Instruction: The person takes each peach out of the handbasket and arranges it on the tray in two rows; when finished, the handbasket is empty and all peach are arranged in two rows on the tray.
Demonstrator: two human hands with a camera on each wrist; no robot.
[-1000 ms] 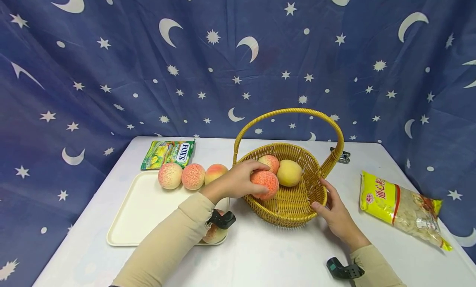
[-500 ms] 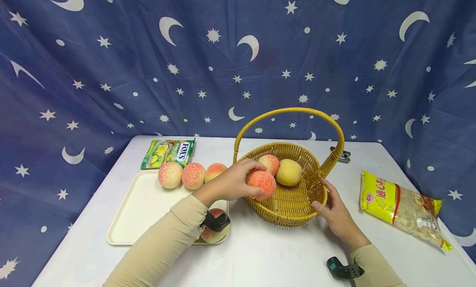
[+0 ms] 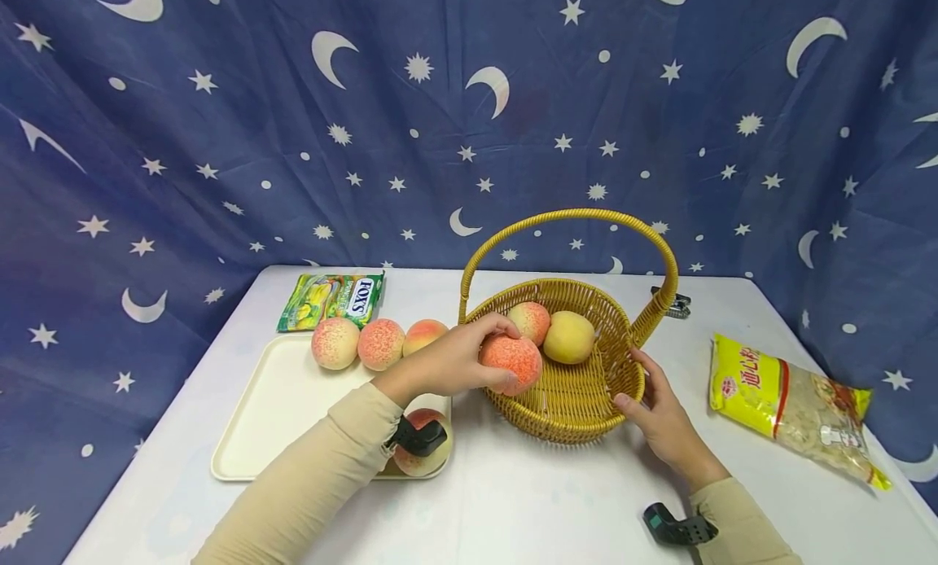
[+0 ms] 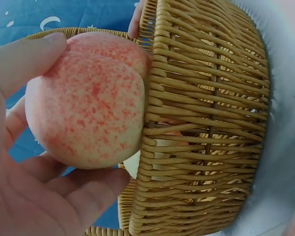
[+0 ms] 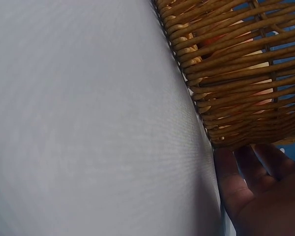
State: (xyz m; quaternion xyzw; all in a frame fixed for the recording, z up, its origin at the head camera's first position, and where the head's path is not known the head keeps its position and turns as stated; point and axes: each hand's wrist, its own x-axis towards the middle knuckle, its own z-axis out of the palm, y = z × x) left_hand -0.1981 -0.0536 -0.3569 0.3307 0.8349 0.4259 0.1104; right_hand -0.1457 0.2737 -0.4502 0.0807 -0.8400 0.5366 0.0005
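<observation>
My left hand (image 3: 458, 360) holds a reddish, speckled peach (image 3: 512, 365) at the left rim of a wicker basket (image 3: 560, 427). In the left wrist view the thumb lies on one side of this peach (image 4: 91, 105) and curled fingers on the other, with the peach close against the rim. Inside the basket lie a pink peach (image 3: 531, 321) and a yellow peach (image 3: 569, 338). My right hand (image 3: 668, 422) grips the basket's right side, thumb at the rim. The right wrist view shows its fingers (image 5: 232, 183) against the outer weave, low by the tabletop.
A cream tray (image 3: 264, 418) stands left, with several peaches (image 3: 381, 345) along its back edge and one peach (image 3: 423, 459) at its front right corner. A green FOX'S packet (image 3: 330, 300) lies behind it. A yellow food bag (image 3: 795, 410) and a dark metal object (image 3: 680, 306) lie right.
My left hand has shifted slightly left with the peach, from just inside the basket to over its left rim. The right hand and the basket stay in place.
</observation>
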